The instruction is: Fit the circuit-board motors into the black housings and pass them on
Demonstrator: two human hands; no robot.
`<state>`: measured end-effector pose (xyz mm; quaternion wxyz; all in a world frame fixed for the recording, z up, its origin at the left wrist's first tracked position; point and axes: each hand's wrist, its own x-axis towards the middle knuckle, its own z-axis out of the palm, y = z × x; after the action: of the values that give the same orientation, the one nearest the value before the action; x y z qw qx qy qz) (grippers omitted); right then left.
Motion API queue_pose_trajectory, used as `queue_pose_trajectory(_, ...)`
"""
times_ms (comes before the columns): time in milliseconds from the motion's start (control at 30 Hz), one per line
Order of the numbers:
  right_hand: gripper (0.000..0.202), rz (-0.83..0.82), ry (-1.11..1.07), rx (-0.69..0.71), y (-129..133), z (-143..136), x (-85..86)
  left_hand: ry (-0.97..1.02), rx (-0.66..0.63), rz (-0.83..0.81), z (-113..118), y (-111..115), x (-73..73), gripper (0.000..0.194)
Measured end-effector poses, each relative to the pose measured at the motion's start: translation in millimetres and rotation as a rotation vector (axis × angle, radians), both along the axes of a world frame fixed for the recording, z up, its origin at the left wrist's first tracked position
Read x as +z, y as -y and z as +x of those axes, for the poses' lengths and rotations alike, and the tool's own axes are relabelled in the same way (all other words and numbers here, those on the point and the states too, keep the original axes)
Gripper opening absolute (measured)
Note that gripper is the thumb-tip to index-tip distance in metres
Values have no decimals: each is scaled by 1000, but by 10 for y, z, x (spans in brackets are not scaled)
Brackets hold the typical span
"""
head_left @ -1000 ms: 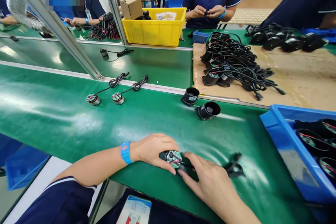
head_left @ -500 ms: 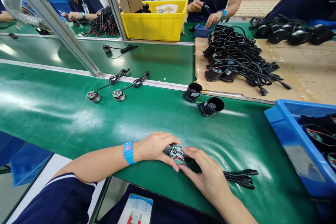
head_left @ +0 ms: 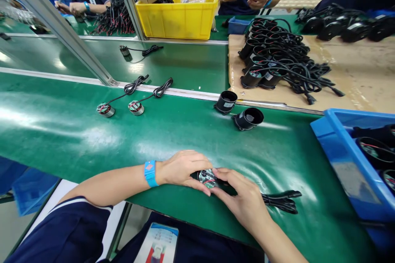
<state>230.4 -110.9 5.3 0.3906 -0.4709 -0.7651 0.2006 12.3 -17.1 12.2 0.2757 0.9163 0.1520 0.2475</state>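
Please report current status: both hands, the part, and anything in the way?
Left hand and right hand both gripping circuit-board part. Part partly covered by fingers. Black cable bundle beside right hand. Two black housings farther off, not in the way.

Green circuit board (head_left: pixel 205 177), red wire (head_left: pixel 210 181); black housings (head_left: pixel 224 107); yellow bin (head_left: pixel 177 20)

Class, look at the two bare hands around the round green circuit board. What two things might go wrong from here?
The left hand and right hand crowd the round green circuit board, so they might snag its thin red wire. The looped black cable lies on the glossy green tabletop beside the right hand; moving that hand could perhaps drag it.
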Motion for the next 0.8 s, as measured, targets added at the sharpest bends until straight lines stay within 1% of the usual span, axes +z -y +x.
queue_pose_trajectory(67,25,-50,-41,1,14,-3,-5,-10,-8,-3,-7,15,8,52)
queue_pose_trajectory(167,28,-85,-48,-6,20,-28,49,-22,20,-57,-32,45,-9,54)
queue_pose_trajectory(233,43,-83,-6,-35,-1,-56,101,-25,54,-133,-50,34,-58,59)
queue_pose_trajectory(267,55,-85,9,-51,-17,-73,123,-26,64,-173,-58,21,-87,65)
queue_pose_trajectory(333,75,-103,39,-76,-46,-114,151,-31,73,-242,-68,0,-130,84)
queue_pose_trajectory(400,82,-130,82,-85,-61,-158,151,-64,73,-289,-74,10,-143,101)
queue_pose_trajectory(433,79,-145,111,-87,-64,-178,141,-85,77,-303,-74,23,-141,103)
queue_pose_trajectory(467,75,-156,141,-86,-66,-194,126,-106,82,-313,-71,38,-135,101)
queue_pose_trajectory(600,54,-127,212,-55,-94,-207,62,-117,86,-337,-40,62,-113,77)
queue_pose_trajectory(633,53,-114,222,-49,-104,-202,53,-114,78,-349,-33,59,-108,74)
queue_pose_trajectory(733,56,-92,239,-45,-125,-183,58,-111,57,-388,-18,51,-87,74)
queue_pose_trajectory(800,53,-81,230,-43,-130,-175,79,-102,45,-391,-11,51,-73,74)
